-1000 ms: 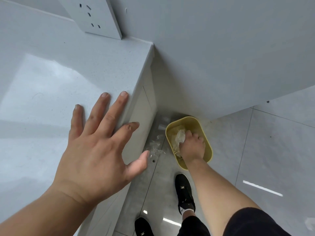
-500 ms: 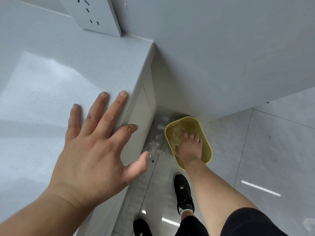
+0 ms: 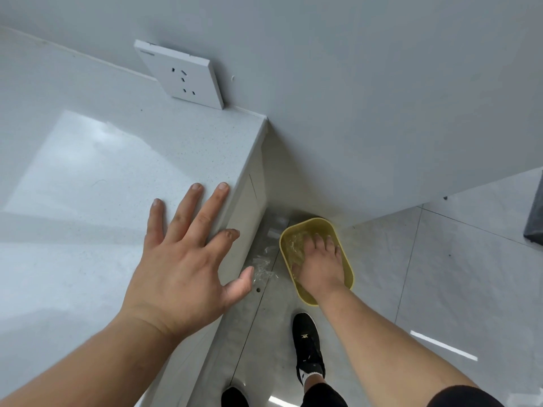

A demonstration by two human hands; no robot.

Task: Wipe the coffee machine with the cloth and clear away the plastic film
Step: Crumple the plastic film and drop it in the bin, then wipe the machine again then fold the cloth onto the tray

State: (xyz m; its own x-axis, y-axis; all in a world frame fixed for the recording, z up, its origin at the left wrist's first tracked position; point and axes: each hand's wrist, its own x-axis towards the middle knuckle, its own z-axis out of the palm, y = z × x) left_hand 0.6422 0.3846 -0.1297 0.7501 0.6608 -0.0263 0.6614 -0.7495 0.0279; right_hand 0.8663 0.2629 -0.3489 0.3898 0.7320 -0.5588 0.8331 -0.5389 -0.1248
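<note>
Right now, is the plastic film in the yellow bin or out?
Mostly in: crumpled film lies inside the yellow bin under the right hand. One scrap is on the floor beside it.

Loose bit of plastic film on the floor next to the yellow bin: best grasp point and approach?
Pinch the raised, crumpled middle of the loose plastic film, coming straight down from above. It lies low on the floor between the cabinet side and the yellow bin, so side approaches look blocked. Its creases give fingers something to catch; flat edges probably would not.

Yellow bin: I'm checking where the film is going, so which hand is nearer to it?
Right. The right hand is down inside the yellow bin; the left hand lies flat on the counter.
</note>
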